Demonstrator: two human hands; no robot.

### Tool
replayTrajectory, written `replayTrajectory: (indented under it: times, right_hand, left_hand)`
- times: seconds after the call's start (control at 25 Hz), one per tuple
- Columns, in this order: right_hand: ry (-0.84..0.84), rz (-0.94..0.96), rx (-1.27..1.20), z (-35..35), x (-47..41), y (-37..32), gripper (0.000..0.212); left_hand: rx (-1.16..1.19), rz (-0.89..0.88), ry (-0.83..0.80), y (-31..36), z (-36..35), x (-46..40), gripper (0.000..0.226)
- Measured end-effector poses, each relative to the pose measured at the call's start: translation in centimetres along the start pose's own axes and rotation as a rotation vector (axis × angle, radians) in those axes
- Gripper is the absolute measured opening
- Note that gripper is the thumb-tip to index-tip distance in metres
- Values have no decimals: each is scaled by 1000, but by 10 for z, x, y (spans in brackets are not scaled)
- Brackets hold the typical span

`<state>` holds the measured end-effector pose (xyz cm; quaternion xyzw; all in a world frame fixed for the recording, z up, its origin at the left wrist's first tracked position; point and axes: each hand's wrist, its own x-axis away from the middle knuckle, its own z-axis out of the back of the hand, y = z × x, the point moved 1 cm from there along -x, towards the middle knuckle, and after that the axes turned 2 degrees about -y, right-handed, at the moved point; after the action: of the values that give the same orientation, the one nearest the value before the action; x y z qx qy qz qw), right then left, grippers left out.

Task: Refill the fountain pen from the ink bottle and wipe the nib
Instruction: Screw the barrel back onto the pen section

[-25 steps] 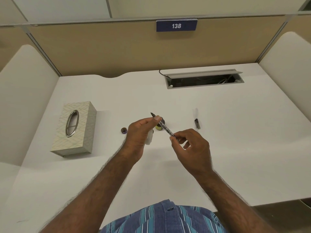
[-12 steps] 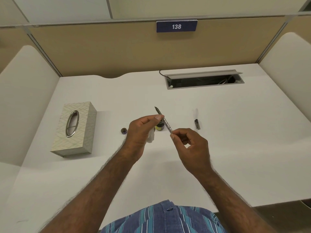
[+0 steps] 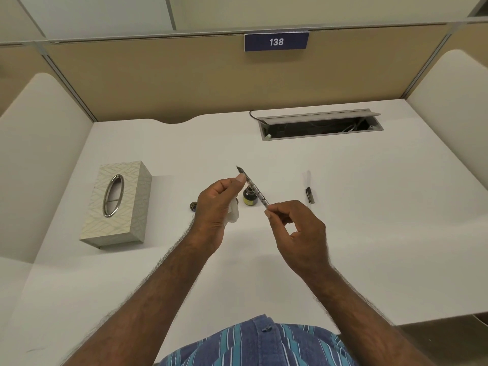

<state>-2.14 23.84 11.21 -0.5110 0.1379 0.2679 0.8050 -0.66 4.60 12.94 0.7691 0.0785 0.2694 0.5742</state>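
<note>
Both hands hold the pen (image 3: 254, 186) above the white table (image 3: 369, 220), nib up and away, slanting toward the far left. The left hand (image 3: 219, 207) pinches it near the nib, its grip closed on the pen with a white tissue (image 3: 233, 213) tucked in the palm. The right hand (image 3: 298, 228) has a narrow grip on the pen's rear end. The open ink bottle (image 3: 249, 198) stands just behind the pen, its cap (image 3: 193, 206) to the left. The pen cap (image 3: 309, 194) lies well right; a tissue box (image 3: 116, 204) sits far left
</note>
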Motion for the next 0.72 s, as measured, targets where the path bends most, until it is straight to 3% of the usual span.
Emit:
replayTrajectory:
  times: [0.32,0.56,0.72]
  right_hand:
    - [-24,8,5,0,1,1,10]
    - [-88,-405,-384,-1,1,1,15]
    - [-123,-481,-403,-2,1,3,13]
  left_hand:
    - [12,15,-13,3,0,-1,10]
    - [30,15,-104,-1,2,0,28]
    - [39,9,-122,-2,3,0,22]
